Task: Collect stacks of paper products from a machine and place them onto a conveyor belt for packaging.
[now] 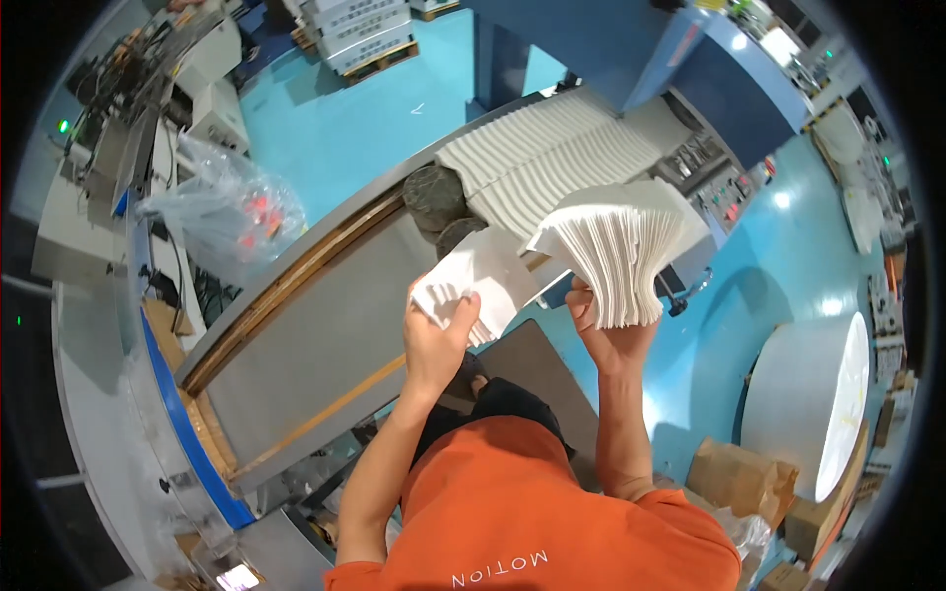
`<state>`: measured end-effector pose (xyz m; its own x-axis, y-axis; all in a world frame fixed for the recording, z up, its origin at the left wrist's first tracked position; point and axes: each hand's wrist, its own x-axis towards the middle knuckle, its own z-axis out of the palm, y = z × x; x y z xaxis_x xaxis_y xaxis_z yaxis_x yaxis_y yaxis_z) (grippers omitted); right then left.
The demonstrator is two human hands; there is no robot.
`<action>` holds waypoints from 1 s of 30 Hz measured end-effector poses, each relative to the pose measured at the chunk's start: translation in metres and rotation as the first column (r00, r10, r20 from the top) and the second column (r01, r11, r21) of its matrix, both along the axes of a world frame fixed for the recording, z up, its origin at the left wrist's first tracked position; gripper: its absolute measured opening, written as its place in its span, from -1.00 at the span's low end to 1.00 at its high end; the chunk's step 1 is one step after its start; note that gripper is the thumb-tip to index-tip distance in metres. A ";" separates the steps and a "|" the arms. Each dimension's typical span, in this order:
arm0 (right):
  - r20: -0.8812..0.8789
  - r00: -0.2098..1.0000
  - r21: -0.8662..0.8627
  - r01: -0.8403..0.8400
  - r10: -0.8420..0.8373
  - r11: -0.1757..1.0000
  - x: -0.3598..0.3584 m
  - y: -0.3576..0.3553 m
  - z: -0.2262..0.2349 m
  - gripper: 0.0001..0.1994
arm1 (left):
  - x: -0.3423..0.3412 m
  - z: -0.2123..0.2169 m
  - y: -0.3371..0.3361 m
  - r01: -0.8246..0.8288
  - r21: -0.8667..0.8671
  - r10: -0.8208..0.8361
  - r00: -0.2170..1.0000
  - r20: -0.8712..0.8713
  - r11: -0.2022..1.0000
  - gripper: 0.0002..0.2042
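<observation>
My left hand (434,347) is closed on a thin bundle of white folded paper sheets (493,278), thumb on top near its lower edge. My right hand (609,345) grips a much thicker stack of white folded sheets (631,258) from below, and the folds spread apart like a fan. Both bundles are held up in front of me, their near corners close together; whether they touch I cannot tell. Beyond them, long overlapping rows of white folded sheets (552,148) lie on the machine's bed. Beside those rows sit two dark round blocks (434,197).
A grey metal table (325,325) with a wooden strip runs along my left. Clear plastic bags (232,212) hang at its far side. A blue machine (591,49) rises ahead. To my right are a large white drum-shaped object (798,404) and brown paper packaging (739,478).
</observation>
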<state>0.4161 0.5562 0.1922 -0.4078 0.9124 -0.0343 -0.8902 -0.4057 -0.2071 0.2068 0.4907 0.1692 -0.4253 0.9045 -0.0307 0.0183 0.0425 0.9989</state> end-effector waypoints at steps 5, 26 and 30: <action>0.059 0.996 -0.206 0.078 -0.067 0.975 -0.016 -0.052 0.010 -0.60 | 0.007 0.034 -0.044 0.126 -0.004 -0.124 0.982 0.141 0.992 -0.87; 0.747 -0.204 0.665 0.273 -0.633 0.695 0.128 -0.364 0.037 -0.21 | 0.093 0.031 -0.203 0.863 0.107 -0.848 0.451 0.280 0.494 -0.57; 0.692 -0.420 0.561 0.824 -0.587 0.072 0.240 -0.509 0.025 -0.37 | 0.106 0.041 -0.219 0.962 0.069 -0.935 0.238 0.264 0.264 -0.70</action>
